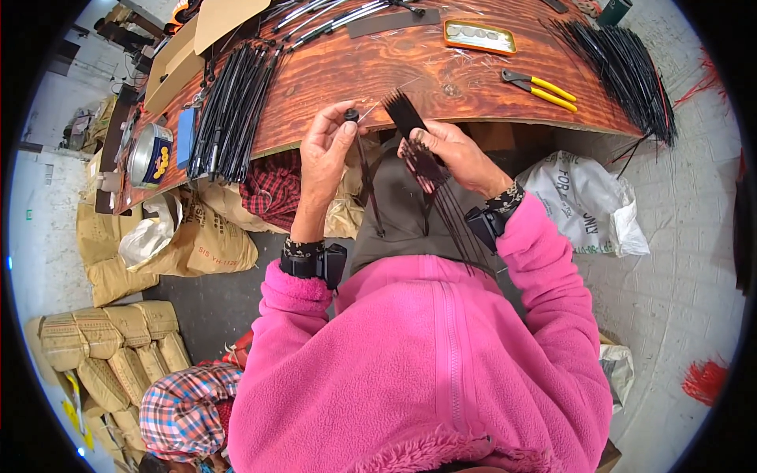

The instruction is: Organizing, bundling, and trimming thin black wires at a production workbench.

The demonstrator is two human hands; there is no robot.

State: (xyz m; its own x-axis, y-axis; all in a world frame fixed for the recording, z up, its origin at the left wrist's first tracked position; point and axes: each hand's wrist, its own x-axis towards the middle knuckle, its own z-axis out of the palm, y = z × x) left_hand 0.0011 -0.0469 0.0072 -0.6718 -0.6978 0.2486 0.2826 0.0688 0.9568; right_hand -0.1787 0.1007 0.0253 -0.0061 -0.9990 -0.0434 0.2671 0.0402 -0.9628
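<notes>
Close to the table's front edge, my left hand (pixel 325 162) pinches a small round black knob (pixel 352 115) between thumb and fingers. A long, thin dark rod (pixel 367 185) hangs below that knob. From the knob a fine pale wire or thread (pixel 369 109) runs up to the right. My right hand (pixel 461 154) is closed around a bundle of thin black rods (pixel 406 114). Their upper ends fan out flat like a comb, while the long lower ends trail over my lap. Part of the bundle is hidden behind my right fingers.
On the reddish wooden table (pixel 347 83) lie yellow-handled pliers (pixel 542 88), an open shallow tin (pixel 479 37), black rod bundles (pixel 233 110) at left and thin black rods (pixel 619 75) at right. A round tin (pixel 150 155) stands at the left edge. Sacks (pixel 579 201) sit beneath.
</notes>
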